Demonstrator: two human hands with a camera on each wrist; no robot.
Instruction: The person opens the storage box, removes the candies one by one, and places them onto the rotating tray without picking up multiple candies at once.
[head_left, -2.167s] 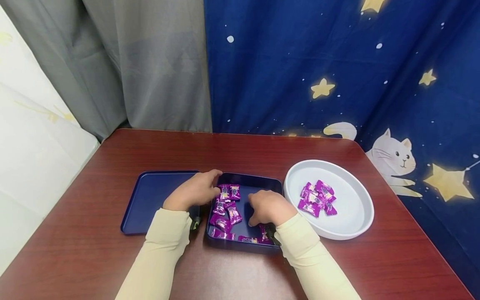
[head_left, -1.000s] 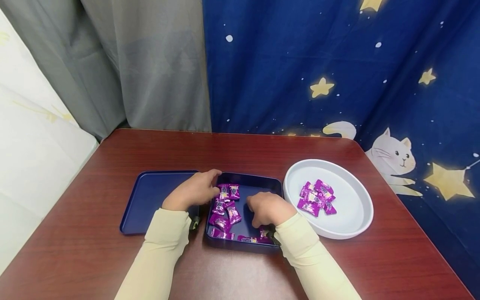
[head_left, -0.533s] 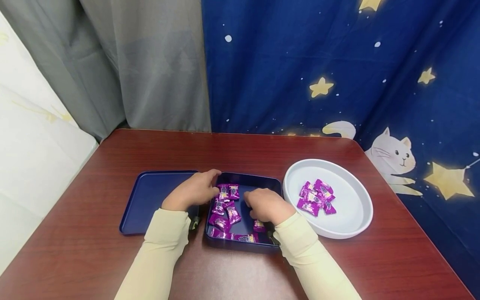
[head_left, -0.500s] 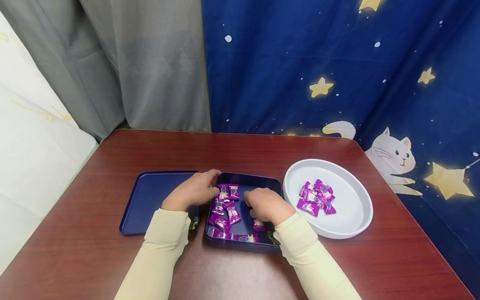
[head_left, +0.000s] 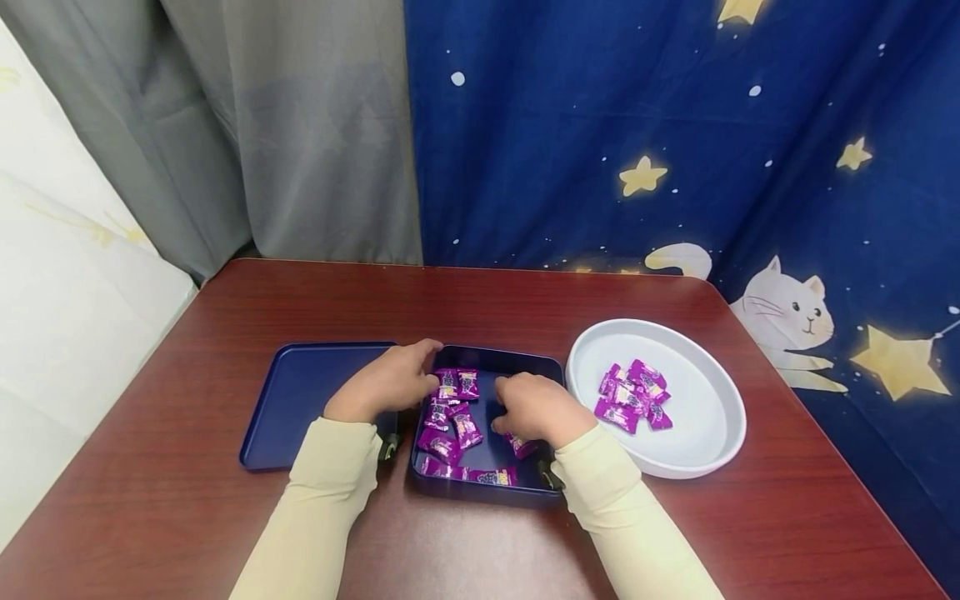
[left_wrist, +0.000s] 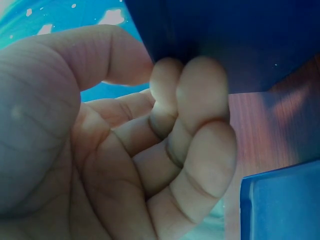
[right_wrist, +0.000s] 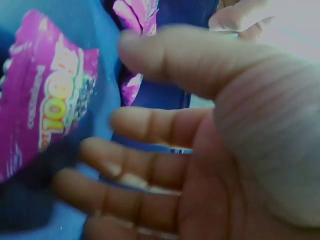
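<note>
A navy blue rectangular box [head_left: 510,360] holds several purple-wrapped candies [head_left: 467,427], mostly along its left side and near wall. My left hand [head_left: 386,383] grips the box's left wall; the left wrist view shows thumb and fingertips meeting at the blue box wall [left_wrist: 250,45]. Inside the box's right half is my right hand [head_left: 543,408], its fingers apart and nothing between them. One candy [head_left: 520,446] lies just below that hand, partly covered by it. In the right wrist view, a candy [right_wrist: 47,102] lies beyond the spread fingertips.
A shallow navy tray [head_left: 300,408] lies left of the box, partly under my left forearm. Close at the box's right stands a white round dish [head_left: 708,417] with a pile of the same candies [head_left: 633,396]. Curtains hang behind the brown table [head_left: 465,300].
Inside the box, a candy at the near wall has slid left against its neighbour, and another has shifted left. My right hand moved left, then back slightly. My left hand stayed put.
</note>
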